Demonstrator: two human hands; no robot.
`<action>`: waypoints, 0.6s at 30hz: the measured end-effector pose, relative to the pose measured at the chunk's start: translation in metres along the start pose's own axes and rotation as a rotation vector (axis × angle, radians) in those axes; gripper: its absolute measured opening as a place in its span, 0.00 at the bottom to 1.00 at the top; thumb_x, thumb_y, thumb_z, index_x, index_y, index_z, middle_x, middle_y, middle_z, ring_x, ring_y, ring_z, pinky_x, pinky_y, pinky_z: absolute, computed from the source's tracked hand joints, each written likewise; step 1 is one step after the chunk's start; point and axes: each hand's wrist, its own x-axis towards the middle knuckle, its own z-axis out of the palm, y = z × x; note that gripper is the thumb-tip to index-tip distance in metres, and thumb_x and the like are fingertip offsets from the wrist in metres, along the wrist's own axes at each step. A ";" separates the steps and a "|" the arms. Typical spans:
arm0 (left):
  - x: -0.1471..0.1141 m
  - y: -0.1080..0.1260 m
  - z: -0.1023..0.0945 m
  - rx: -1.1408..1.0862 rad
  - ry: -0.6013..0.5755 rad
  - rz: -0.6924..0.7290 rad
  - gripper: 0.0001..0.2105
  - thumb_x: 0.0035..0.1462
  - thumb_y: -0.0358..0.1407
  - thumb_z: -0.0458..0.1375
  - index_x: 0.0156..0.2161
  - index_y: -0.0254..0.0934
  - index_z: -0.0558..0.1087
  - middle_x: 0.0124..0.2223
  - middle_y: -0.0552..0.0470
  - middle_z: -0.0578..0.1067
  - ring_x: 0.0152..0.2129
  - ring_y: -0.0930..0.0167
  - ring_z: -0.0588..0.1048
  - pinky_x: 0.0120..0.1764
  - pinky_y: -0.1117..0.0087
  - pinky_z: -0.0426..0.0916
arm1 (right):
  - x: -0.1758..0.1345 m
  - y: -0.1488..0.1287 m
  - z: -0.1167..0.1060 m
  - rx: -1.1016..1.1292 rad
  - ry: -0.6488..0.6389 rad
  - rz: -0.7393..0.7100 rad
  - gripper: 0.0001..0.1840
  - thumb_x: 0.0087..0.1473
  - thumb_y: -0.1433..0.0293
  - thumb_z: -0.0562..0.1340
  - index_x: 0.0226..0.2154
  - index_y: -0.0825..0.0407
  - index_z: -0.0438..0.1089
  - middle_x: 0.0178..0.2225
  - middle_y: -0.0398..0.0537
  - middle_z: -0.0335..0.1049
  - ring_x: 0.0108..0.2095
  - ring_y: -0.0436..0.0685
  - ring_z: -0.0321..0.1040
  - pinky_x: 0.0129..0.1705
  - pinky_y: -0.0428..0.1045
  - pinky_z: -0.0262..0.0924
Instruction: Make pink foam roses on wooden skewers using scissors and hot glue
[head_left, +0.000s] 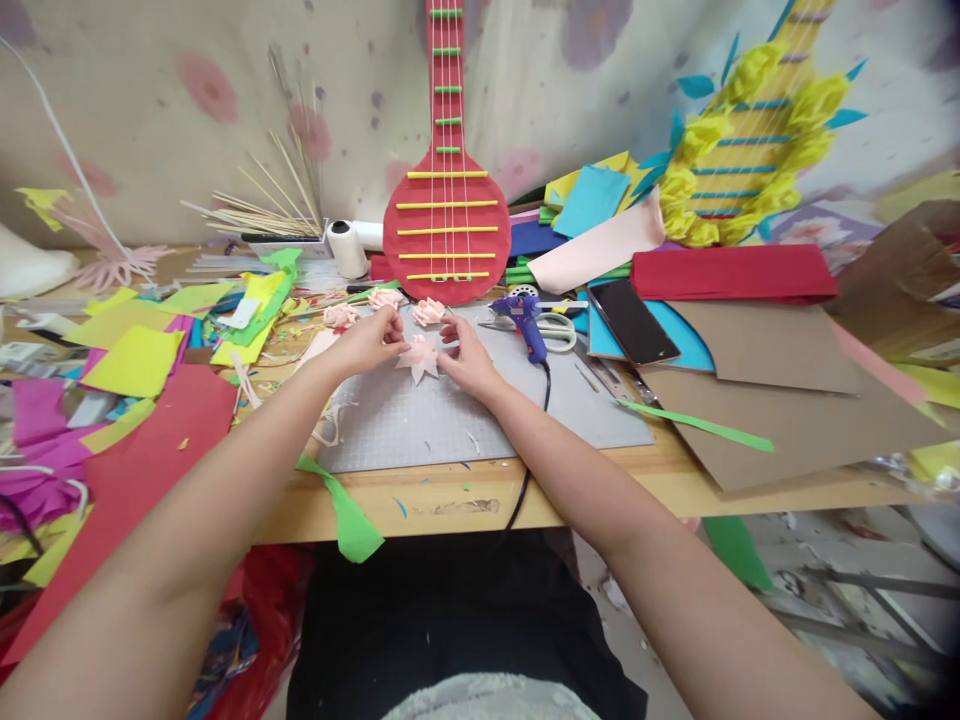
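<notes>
A pale pink pointed-petal paper flower [418, 358] is low over the grey cutting mat [405, 430], between my two hands. My left hand [379, 340] has its fingers curled in and pinches the flower's left edge. From the other side, my right hand [466, 358] bends its fingers and thumb around the right petals. Just behind lie finished-looking pink paper roses [429, 312], several in a row along the mat's back edge. A blue glue gun [529, 322] rests to the right of my right hand, its black cord running off the table's front.
A red paper lute [447, 230] leans upright at the back; a yellow flowered one [750, 150] stands right. White scissors [559, 332], a phone [632, 320] and brown cardboard [795, 400] lie right. Coloured paper scraps [135, 360] crowd the left, with wooden sticks [289, 190] behind.
</notes>
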 end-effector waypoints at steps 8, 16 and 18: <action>-0.001 -0.001 0.000 0.051 0.009 -0.002 0.12 0.47 0.39 0.56 0.36 0.39 0.61 0.33 0.52 0.71 0.32 0.69 0.71 0.35 0.67 0.64 | 0.001 -0.003 0.004 -0.040 0.029 0.016 0.26 0.45 0.65 0.60 0.49 0.50 0.57 0.40 0.49 0.63 0.40 0.54 0.63 0.42 0.53 0.61; 0.008 -0.014 0.007 -0.160 0.006 -0.077 0.12 0.51 0.40 0.52 0.41 0.37 0.63 0.40 0.47 0.72 0.39 0.68 0.72 0.42 0.63 0.65 | 0.009 -0.016 0.010 -0.083 0.054 0.068 0.28 0.44 0.60 0.61 0.47 0.52 0.57 0.39 0.51 0.63 0.40 0.56 0.63 0.45 0.54 0.59; 0.006 -0.014 0.009 -0.267 -0.050 -0.050 0.17 0.47 0.40 0.56 0.42 0.36 0.63 0.44 0.45 0.72 0.41 0.67 0.72 0.43 0.63 0.65 | 0.010 -0.015 0.012 -0.086 0.039 0.061 0.29 0.43 0.62 0.62 0.47 0.51 0.56 0.40 0.51 0.63 0.40 0.56 0.63 0.45 0.54 0.59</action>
